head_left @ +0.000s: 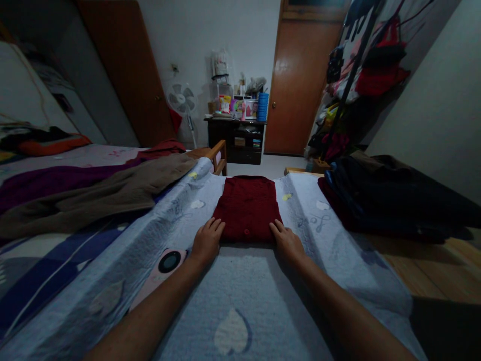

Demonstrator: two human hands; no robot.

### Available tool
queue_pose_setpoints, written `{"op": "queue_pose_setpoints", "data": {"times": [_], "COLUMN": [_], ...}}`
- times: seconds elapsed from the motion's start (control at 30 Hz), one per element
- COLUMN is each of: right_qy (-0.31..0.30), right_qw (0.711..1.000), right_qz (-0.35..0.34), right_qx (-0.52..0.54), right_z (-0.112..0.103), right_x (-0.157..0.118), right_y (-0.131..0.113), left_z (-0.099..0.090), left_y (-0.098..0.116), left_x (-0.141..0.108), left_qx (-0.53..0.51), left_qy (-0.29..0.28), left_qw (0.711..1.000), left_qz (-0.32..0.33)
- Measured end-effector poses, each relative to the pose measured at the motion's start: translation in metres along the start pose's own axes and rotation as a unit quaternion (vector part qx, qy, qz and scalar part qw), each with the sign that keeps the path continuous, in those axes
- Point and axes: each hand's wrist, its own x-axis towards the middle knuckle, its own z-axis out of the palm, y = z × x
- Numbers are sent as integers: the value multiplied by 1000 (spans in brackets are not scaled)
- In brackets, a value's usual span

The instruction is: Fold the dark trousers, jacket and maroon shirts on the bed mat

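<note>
A dark red garment, folded into a neat rectangle with a button near its front edge, lies flat on a light blue quilted cover. At its near left corner, my left hand rests with fingers stretched out on the cloth. My right hand lies on the near right corner in the same way, fingers extended. Both palms face down and neither hand grips the fabric. Beside my left forearm is a pink phone with a round black camera ring.
Folded dark clothes are stacked to the right on a wooden surface. To the left, a brown garment and a purple one are spread on a bed. A fan and a black cabinet stand by the far wall.
</note>
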Motion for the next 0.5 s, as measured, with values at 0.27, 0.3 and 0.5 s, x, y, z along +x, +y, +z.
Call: {"op": "queue_pose_setpoints", "data": {"times": [0.27, 0.3, 0.5], "right_qy": [35, 38, 50], "right_qw": [998, 998, 997], "right_qz": [-19, -20, -15], "right_qx": [48, 51, 57], "right_z": [-24, -28, -44], "right_x": [4, 4, -2], "right_y": [2, 3, 3], "left_z": [-16, -20, -40], "left_y": [-7, -7, -3], "left_x": [10, 12, 14], "left_qx": [-46, -49, -61], "left_qy": [24, 25, 23], "left_qw": [999, 998, 998], "left_qz": [2, 0, 10]}}
